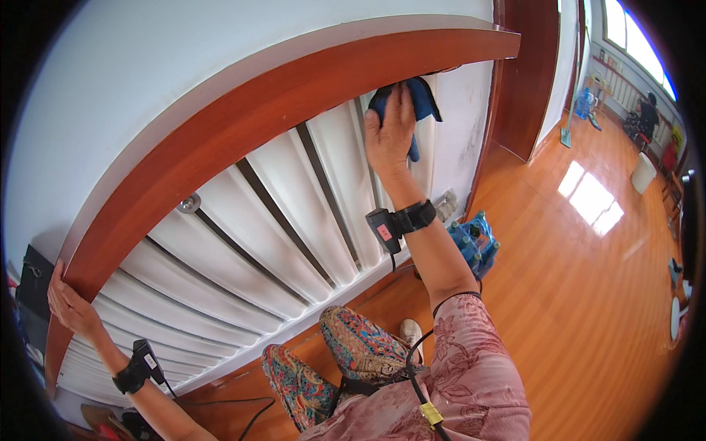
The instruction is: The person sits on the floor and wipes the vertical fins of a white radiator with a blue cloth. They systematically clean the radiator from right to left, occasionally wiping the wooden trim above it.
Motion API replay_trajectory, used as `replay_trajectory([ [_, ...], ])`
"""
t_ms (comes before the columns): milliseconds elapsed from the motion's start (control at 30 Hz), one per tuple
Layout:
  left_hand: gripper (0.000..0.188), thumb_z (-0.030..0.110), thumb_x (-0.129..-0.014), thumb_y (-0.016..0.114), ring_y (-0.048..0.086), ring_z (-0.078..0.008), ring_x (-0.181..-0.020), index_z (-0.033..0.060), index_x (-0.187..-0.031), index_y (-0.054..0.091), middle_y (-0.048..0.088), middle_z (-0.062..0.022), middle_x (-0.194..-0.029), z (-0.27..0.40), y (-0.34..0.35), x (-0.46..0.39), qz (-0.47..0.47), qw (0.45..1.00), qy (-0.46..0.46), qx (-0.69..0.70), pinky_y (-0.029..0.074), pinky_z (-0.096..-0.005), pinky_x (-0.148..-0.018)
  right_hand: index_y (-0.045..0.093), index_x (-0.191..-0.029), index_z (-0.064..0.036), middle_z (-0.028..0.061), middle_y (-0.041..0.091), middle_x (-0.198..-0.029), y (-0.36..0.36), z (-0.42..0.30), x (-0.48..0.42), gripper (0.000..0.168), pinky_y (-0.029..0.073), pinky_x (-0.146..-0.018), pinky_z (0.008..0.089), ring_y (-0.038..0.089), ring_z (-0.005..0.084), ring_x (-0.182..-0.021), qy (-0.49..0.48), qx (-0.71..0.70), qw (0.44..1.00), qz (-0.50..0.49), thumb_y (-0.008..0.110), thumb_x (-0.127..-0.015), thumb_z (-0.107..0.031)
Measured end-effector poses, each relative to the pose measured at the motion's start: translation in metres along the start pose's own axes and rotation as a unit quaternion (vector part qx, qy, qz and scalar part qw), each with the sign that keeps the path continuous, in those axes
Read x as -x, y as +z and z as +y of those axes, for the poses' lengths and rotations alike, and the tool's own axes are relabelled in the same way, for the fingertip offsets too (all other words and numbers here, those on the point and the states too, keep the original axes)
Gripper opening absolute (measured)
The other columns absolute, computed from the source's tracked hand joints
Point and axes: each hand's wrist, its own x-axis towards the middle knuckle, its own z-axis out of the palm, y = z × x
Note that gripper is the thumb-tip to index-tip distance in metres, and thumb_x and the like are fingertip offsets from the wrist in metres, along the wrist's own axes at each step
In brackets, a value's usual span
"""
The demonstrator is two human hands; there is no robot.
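Note:
A blue cloth (426,102) with a dark edge lies under my right hand (390,132), which presses it to the upper part of a white radiator (276,204). Part of the cloth hangs down beside my wrist. Above the radiator runs a curved-looking reddish-brown wooden shelf (220,99). My left hand (74,311) rests on the front edge of this shelf at the far left, with no loose object in it. On the radiator's face, just under the shelf, is a round metal fitting (189,203).
Blue-wrapped bottles (475,242) stand on the wooden floor (557,308) beside a pipe (447,205). A black cable (242,401) trails near my knees. Farther right are a mop (566,136), a white bin (643,172) and a seated person (646,118). A dark box (34,297) is at far left.

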Motion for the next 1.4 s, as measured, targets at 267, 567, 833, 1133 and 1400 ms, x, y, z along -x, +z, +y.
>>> replay_trajectory([
  [267, 0.038, 0.023, -0.091, 0.026, 0.054, -0.0249, -0.09, 0.005, -0.098, 0.059, 0.06, -0.0072, -0.096, -0.003, -0.002, -0.002, 0.012, 1.0, -0.003, -0.022, 0.038, -0.0332, -0.081, 0.051, -0.09, 0.0, 0.0262, 0.04, -0.107, -0.041, 0.041, 0.164, 0.029, 0.028, -0.085, 0.0521, 0.038, 0.0438, -0.098, 0.082, 0.14, 0.973, -0.163, 0.054, -0.071, -0.022],
  [567, 0.04, 0.028, -0.091, 0.026, 0.054, -0.0246, -0.092, 0.0073, -0.099, 0.059, 0.06, -0.0062, -0.098, -0.008, 0.0, 0.001, -0.001, 1.0, -0.01, -0.019, 0.037, -0.0333, -0.082, 0.048, -0.103, 0.005, 0.0259, 0.042, -0.109, -0.035, 0.069, 0.158, 0.03, 0.021, -0.093, 0.0501, 0.033, 0.0422, -0.108, 0.104, 0.064, 0.992, -0.04, 0.041, -0.081, -0.014],
  [833, 0.041, 0.028, -0.091, 0.025, 0.054, -0.024, -0.093, 0.0072, -0.1, 0.059, 0.06, -0.0059, -0.098, -0.005, -0.003, 0.002, -0.01, 0.999, -0.027, -0.032, 0.037, -0.0331, -0.083, 0.04, -0.117, -0.003, 0.0218, 0.032, -0.124, -0.014, 0.063, 0.006, 0.043, 0.023, -0.094, 0.0509, 0.028, 0.0401, -0.116, 0.01, 0.144, 0.989, -0.009, 0.042, -0.077, -0.018],
  [1133, 0.039, 0.026, -0.09, 0.026, 0.054, -0.0244, -0.091, 0.008, -0.098, 0.059, 0.06, -0.0059, -0.097, -0.009, -0.001, 0.003, 0.001, 0.999, -0.02, -0.044, 0.038, -0.0331, -0.082, 0.028, -0.125, 0.004, 0.023, 0.025, -0.13, -0.065, 0.126, 0.23, 0.05, 0.021, -0.099, 0.0353, 0.026, 0.0339, -0.119, 0.399, 0.092, 0.906, -0.11, 0.038, -0.084, -0.024],
  [1400, 0.037, 0.024, -0.09, 0.029, 0.054, -0.0246, -0.089, 0.0053, -0.096, 0.06, 0.06, -0.0068, -0.094, 0.001, 0.003, -0.001, 0.01, 1.0, -0.02, -0.007, 0.038, -0.0326, -0.08, 0.044, -0.111, 0.001, 0.0096, 0.049, -0.104, -0.064, 0.069, 0.133, 0.032, 0.035, -0.083, 0.0286, 0.046, 0.0182, -0.093, 0.503, -0.292, 0.809, 0.081, 0.036, -0.088, -0.021],
])
